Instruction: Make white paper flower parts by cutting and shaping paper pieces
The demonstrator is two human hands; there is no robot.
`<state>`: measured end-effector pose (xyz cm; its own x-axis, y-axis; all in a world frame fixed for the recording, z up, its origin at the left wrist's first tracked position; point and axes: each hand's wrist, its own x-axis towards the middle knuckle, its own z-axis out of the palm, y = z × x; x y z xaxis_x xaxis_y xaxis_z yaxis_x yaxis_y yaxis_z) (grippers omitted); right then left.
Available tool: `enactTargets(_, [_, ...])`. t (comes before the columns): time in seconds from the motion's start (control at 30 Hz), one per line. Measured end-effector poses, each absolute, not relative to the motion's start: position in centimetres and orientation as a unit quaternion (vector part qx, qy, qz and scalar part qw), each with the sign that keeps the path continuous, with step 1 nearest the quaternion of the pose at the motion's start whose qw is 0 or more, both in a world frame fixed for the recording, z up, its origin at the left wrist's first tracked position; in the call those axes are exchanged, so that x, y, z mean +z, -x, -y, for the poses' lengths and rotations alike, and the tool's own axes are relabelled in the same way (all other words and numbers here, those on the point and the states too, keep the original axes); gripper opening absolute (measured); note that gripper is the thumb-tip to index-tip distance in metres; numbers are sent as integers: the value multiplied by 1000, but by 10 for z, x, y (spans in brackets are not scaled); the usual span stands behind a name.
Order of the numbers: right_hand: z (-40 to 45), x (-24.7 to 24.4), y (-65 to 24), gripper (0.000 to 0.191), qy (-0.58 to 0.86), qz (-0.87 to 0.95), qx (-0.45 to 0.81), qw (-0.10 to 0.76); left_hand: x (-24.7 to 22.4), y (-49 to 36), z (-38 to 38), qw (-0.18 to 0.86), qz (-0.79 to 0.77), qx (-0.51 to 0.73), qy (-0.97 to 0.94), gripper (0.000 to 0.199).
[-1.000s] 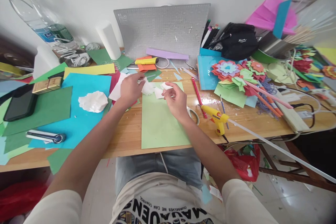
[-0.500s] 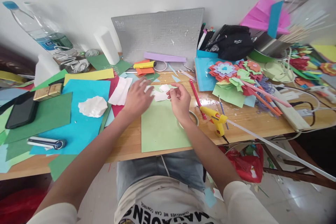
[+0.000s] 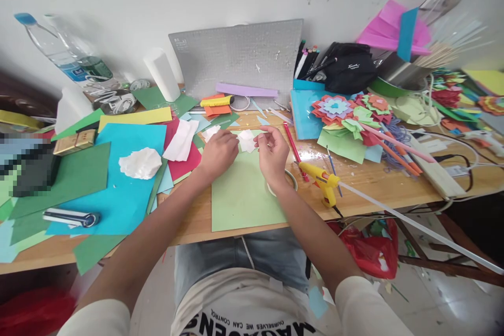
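Observation:
A light green sheet point(image 3: 246, 194) lies at the table's front edge. Near its top, a small white paper piece point(image 3: 247, 140) sits between my hands. My right hand point(image 3: 272, 152) has thumb and fingers curled at the right edge of that piece, pinched on it. My left hand point(image 3: 219, 153) rests palm down at its left side, fingers bent together; whatever is beneath them is hidden. Another white scrap point(image 3: 211, 133) shows behind my left hand. Further left lie a folded white paper point(image 3: 181, 140) and a crumpled white paper point(image 3: 140, 163) on a blue sheet point(image 3: 114, 205).
Right of the green sheet are a tape roll point(image 3: 291, 180), a red pen point(image 3: 292, 143) and a yellow glue gun point(image 3: 325, 181). Paper flowers point(image 3: 334, 106) lie at the right. A grey cutting mat point(image 3: 238, 60) leans on the wall, with a yellow cutter point(image 3: 216, 101) before it.
My left hand has come down closer to the sheet, and its fingers have drawn in. One white scrap now shows behind it, and less white paper shows between the hands.

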<state>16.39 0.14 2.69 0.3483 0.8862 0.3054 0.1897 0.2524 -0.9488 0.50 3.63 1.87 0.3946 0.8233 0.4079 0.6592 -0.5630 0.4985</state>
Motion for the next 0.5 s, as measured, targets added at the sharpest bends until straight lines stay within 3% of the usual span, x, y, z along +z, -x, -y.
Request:
enactTargets(0.23, [2,35,-165,26,529,567,270,571,50,4,-25,343,-524,443,-642,15])
enactTargets(0.5, [-3,24,-160,33,482,519,510,488,38,2,-19,521,-492,447,-536,29])
